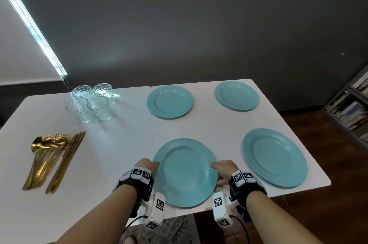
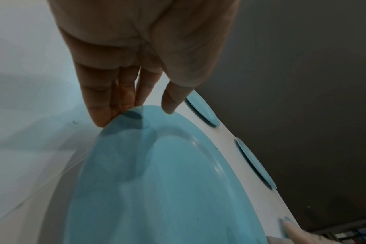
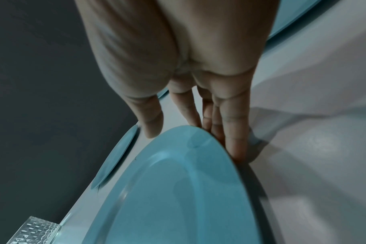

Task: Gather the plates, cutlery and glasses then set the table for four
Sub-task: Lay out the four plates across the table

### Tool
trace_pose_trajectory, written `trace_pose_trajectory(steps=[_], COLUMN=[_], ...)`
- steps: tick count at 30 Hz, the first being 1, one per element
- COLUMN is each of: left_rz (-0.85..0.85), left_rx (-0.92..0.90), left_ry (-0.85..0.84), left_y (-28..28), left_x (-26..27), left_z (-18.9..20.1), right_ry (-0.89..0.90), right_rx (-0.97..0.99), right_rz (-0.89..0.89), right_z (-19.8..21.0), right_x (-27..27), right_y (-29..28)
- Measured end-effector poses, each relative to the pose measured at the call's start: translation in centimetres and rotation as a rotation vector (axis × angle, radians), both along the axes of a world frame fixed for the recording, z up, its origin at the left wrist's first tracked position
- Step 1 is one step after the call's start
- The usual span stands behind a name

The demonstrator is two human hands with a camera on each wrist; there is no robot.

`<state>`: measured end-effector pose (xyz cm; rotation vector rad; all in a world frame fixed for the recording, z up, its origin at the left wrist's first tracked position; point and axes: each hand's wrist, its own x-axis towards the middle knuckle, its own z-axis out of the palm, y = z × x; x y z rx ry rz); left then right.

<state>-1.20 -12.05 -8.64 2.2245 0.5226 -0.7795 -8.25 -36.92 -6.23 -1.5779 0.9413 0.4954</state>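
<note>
Near plate (image 1: 185, 172): underside contact hidden. Left hand (image 2: 136, 54) fingertips (image 2: 100, 118) vanish behind the rim, right hand (image 3: 178, 57) likewise. Both wrist views crop the plate at the bottom edge. Cutlery pile (image 1: 49, 156): spoons and forks overlap, count unreadable.

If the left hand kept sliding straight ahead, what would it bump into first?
Probably the far-left plate; the left hand, at the near plate's rim, points roughly toward it, with bare table between. Depth is uncertain.
</note>
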Motion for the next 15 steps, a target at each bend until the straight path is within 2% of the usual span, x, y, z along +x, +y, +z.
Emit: trace_pose_trajectory(steps=[15], left_rz=[-0.059], left_rx=[0.068], left_ry=[0.034], left_y=[-0.05], left_x=[-0.02], left_z=[0.40], right_ry=[0.035], right_rx=[-0.059], right_rz=[0.076], right_z=[0.69], right_x=[-0.12], right_y=[0.48])
